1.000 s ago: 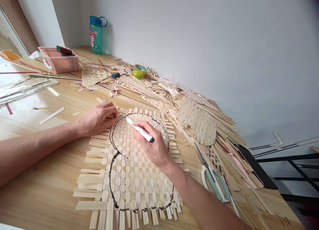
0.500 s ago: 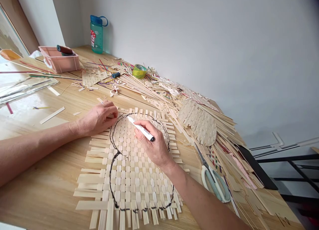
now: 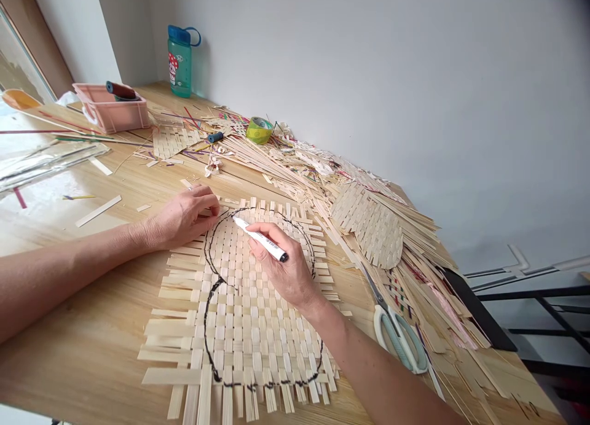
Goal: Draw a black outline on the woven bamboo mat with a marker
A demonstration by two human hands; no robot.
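Note:
A woven mat of pale flat strips [image 3: 244, 314] lies on the wooden table [image 3: 83, 351], with a black outline drawn on it. My right hand [image 3: 281, 268] rests on the mat and grips a white marker [image 3: 259, 239], whose tip touches the outline's upper arc. My left hand [image 3: 184, 216] presses down on the mat's upper left edge with its fingers curled.
A heap of loose strips [image 3: 295, 161] and a cut woven piece [image 3: 369, 225] lie right of the mat. Scissors [image 3: 396, 333] lie by my right forearm. Further back stand a pink bin [image 3: 110, 109], a green bottle [image 3: 179, 62] and a tape roll [image 3: 258, 130].
The marker tip has slid slightly along the top of the outline. The view has shifted a little; both hands stay in place.

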